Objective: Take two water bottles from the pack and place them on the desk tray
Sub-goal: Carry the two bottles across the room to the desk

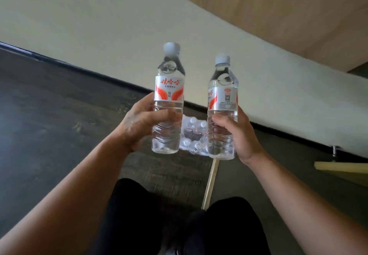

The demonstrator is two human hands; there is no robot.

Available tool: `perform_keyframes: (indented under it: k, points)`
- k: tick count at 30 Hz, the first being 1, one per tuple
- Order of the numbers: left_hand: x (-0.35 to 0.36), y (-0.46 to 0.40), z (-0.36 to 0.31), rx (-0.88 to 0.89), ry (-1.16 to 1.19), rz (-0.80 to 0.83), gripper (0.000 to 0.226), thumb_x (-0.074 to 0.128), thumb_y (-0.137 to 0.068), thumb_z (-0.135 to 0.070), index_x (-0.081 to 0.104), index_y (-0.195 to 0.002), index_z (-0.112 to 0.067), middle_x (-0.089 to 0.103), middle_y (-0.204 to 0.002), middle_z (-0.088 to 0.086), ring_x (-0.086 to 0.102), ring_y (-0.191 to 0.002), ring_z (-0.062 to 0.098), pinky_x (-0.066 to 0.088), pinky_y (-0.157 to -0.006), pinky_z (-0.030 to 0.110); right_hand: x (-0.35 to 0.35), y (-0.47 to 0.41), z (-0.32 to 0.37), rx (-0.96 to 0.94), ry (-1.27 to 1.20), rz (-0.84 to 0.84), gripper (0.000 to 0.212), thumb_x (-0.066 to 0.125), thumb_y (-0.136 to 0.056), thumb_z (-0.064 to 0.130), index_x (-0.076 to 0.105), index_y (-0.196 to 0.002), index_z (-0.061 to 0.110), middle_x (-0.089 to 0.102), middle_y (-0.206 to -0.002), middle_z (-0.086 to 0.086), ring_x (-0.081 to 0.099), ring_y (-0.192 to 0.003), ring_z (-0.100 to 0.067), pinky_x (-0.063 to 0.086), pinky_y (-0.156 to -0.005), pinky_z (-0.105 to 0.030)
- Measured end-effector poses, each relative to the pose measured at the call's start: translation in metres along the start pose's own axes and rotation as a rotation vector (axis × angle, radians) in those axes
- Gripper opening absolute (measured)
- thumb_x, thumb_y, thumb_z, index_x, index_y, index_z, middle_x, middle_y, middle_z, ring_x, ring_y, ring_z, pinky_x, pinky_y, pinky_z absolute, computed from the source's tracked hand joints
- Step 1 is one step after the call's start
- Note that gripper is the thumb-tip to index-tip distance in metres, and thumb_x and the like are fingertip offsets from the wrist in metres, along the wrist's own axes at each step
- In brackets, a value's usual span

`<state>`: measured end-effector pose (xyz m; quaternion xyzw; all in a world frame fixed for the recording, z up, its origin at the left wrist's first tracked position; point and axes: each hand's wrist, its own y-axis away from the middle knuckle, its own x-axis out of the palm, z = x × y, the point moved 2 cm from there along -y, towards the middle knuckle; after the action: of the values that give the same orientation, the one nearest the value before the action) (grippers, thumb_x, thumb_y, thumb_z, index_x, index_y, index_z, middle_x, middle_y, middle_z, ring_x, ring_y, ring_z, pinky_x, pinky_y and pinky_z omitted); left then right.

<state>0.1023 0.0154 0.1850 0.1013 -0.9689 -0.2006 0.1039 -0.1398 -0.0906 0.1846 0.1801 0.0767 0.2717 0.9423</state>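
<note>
Dark floor meets a pale wall along a black skirting strip, with a wood-toned panel above at the upper right. Head view, the only one supplied: the person stands or crouches over the scene, dark trouser legs at the bottom edge. Left hand, fingers wrapped around the lower body of the left bottle, which is upright, capped, full and carries a red-and-white label. Right hand, fingers likewise clasped around the lower half of the right bottle, also upright and capped. The two bottles are held side by side in the air, near each other but apart. Between and beneath them, on the floor against the wall, lies the shrink-wrapped pack, with several more capped bottles visible through torn film. A pale wooden strip runs across the floor toward the pack, and a light board edge shows at the right. Progress, by judgement: both bottles are out of the pack, so the taking is done. The desk tray is nowhere in view, so carrying and setting down remain.
</note>
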Motion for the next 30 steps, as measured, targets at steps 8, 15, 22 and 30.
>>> perform_keyframes:
  k: [8, 15, 22, 30]
  points:
    - [-0.014, 0.164, -0.157, 0.009, 0.020, -0.172, 0.057, 0.091, -0.071, -0.037, 0.073, -0.123, -0.020, 0.082, -0.107, 0.005, 0.081, -0.102, 0.028, 0.065, -0.094, 0.052, 0.053, 0.095, 0.195, 0.024, 0.021, 0.172, 0.045, 0.078, -0.071, 0.045, 0.069, -0.112, 0.031, 0.079, -0.090, 0.009, 0.079, -0.081, -0.009, 0.063, -0.069, -0.023]
    - [-0.048, 0.312, -0.237, 0.046, 0.111, -0.410, 0.043, 0.091, -0.070, -0.035, 0.078, -0.111, -0.031, 0.084, -0.099, -0.001, 0.083, -0.092, 0.016, 0.066, -0.080, 0.032, 0.135, 0.155, 0.321, -0.008, 0.098, 0.373, 0.046, 0.078, -0.067, 0.048, 0.069, -0.111, 0.037, 0.078, -0.089, 0.012, 0.081, -0.086, -0.012, 0.065, -0.071, -0.027]
    - [-0.100, 0.453, -0.239, 0.094, 0.280, -0.747, 0.052, 0.094, -0.063, -0.034, 0.080, -0.113, -0.028, 0.085, -0.103, 0.003, 0.082, -0.095, 0.022, 0.066, -0.087, 0.045, 0.273, 0.202, 0.367, -0.034, 0.228, 0.657, 0.033, 0.069, -0.083, 0.041, 0.062, -0.116, 0.040, 0.074, -0.106, -0.003, 0.080, -0.098, -0.014, 0.066, -0.074, -0.023]
    - [-0.202, 0.600, -0.227, 0.179, 0.420, -1.024, 0.057, 0.096, -0.059, -0.032, 0.080, -0.112, -0.024, 0.087, -0.101, 0.005, 0.083, -0.091, 0.021, 0.067, -0.079, 0.036, 0.467, 0.260, 0.367, -0.082, 0.364, 0.918, 0.047, 0.072, -0.080, 0.044, 0.060, -0.125, 0.033, 0.077, -0.115, -0.005, 0.082, -0.098, -0.017, 0.069, -0.080, -0.030]
